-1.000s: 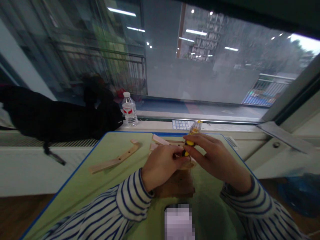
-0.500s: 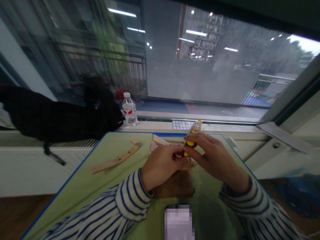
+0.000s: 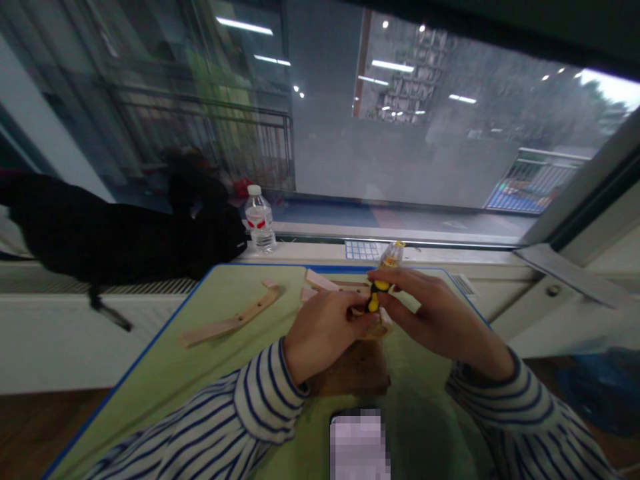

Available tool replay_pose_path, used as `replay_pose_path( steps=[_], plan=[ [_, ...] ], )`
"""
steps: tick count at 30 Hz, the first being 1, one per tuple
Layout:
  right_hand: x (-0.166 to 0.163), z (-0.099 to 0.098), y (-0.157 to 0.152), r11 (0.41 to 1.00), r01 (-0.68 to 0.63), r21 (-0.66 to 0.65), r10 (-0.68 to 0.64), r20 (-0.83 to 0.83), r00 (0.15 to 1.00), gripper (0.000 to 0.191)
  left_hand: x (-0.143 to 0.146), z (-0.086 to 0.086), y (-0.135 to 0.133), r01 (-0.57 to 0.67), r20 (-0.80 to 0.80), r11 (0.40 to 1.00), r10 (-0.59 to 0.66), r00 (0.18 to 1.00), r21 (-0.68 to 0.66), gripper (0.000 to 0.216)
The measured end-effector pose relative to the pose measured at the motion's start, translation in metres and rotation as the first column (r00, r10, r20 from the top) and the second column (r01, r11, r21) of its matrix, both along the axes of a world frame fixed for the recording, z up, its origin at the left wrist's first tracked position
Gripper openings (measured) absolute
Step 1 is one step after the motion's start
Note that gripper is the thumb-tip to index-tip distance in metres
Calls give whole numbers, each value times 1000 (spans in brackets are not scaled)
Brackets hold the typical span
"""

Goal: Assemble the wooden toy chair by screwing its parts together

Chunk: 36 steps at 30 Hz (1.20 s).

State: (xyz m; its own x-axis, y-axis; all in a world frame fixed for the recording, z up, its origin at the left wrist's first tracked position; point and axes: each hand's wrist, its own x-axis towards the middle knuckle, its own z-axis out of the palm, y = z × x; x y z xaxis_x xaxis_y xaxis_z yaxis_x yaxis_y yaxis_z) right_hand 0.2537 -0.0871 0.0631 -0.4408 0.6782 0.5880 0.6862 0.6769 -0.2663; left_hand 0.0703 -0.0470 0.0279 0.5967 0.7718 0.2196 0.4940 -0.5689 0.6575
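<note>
My right hand (image 3: pixel 431 313) is closed around a small screwdriver (image 3: pixel 383 272) with a yellow and black grip and a clear amber top, held upright with its tip pointing down. My left hand (image 3: pixel 323 330) is closed on a light wooden piece (image 3: pixel 376 329) right under the screwdriver tip; most of that piece is hidden by my fingers. Both hands meet above a brown wooden board (image 3: pixel 357 370) lying on the green table (image 3: pixel 220 360).
A curved wooden strip (image 3: pixel 233 321) lies to the left on the table. More light wooden pieces (image 3: pixel 320 283) lie beyond my hands. On the sill stand a water bottle (image 3: pixel 259 219) and a black bag (image 3: pixel 120 233). A window fills the background.
My right hand has shifted slightly around the screwdriver grip; the screwdriver stays upright in the same spot. My left hand has barely moved.
</note>
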Motion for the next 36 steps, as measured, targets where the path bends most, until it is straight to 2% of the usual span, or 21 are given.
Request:
replay_pose_path(
  steps=[12,18,23,36],
  plan=[
    [-2,-3,2,999,12,36,-13,16,1000,28,1,3,0,-23,-29,1000,23,999,11,23],
    [-4,-6,3,997,44,63,-44,5,999,27,0,-5,6,85,67,994,-81,994,-63,18],
    [-5,-7,3,998,47,52,-47,-1,999,26,0,-6,8,125,101,990,-118,988,-61,18],
    [-5,-6,3,998,49,50,-50,2,999,25,-1,-4,5,27,89,998,-22,996,-57,20]
  ],
)
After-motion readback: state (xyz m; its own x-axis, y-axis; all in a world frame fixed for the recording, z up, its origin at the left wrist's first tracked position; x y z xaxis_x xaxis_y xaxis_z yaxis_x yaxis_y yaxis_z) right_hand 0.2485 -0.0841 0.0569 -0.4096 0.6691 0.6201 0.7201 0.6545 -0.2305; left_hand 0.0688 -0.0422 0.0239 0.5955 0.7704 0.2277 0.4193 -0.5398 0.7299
